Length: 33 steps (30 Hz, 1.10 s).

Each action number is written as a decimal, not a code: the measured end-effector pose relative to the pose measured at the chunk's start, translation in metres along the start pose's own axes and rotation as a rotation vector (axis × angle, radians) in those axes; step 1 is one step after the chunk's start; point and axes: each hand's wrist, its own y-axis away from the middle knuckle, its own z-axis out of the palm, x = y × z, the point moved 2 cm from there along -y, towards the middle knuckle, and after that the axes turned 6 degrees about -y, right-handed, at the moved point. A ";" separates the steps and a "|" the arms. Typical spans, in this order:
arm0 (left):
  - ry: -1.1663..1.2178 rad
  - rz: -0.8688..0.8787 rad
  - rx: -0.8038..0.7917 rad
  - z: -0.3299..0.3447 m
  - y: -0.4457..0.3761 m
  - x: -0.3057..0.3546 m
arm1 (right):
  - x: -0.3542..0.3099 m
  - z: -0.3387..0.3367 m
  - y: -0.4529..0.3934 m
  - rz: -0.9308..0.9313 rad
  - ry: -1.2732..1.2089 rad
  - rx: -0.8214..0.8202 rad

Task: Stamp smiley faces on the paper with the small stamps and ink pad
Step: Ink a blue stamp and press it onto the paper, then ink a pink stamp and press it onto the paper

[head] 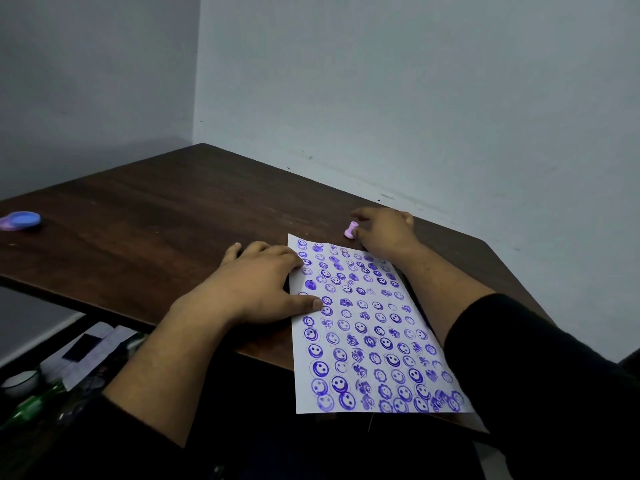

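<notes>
I count one sheet of paper, one small stamp, one ink pad and two hands on one desk.

The paper is white, flat and rectangular, lying near the desk's right side with its near end hanging past the front edge. It is packed with purple-blue prints in rough rows: round smiley faces, scalloped flower-like rings and a few smudged blobs, too many for me to count reliably.

The stamp is pink, plastic-looking and spool-shaped, lying just beyond the paper's far edge, toward the desk's right edge along the wall. My right hand is at it, fingertips touching its end; I cannot tell whether it is truly pinched or only touched.

My left hand lies spread and flat, fingers straight, pressing the paper's left edge, thumb tip on the prints.

The ink pad is a round, shallow disc, blue with a lilac rim, well apart at the desk's far left edge.

The desk is dark wood grain with a rounded far corner against pale walls. Both forearms wear black sleeves.
</notes>
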 end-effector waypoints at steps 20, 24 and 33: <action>-0.001 0.001 0.009 0.002 -0.002 -0.001 | 0.001 -0.066 0.047 0.026 -0.488 0.252; -0.003 0.002 0.006 0.001 -0.001 -0.001 | 0.016 -0.090 0.082 0.016 -0.540 0.372; -0.019 -0.008 -0.017 -0.001 -0.002 0.000 | 0.073 -0.075 0.166 0.194 -0.541 0.408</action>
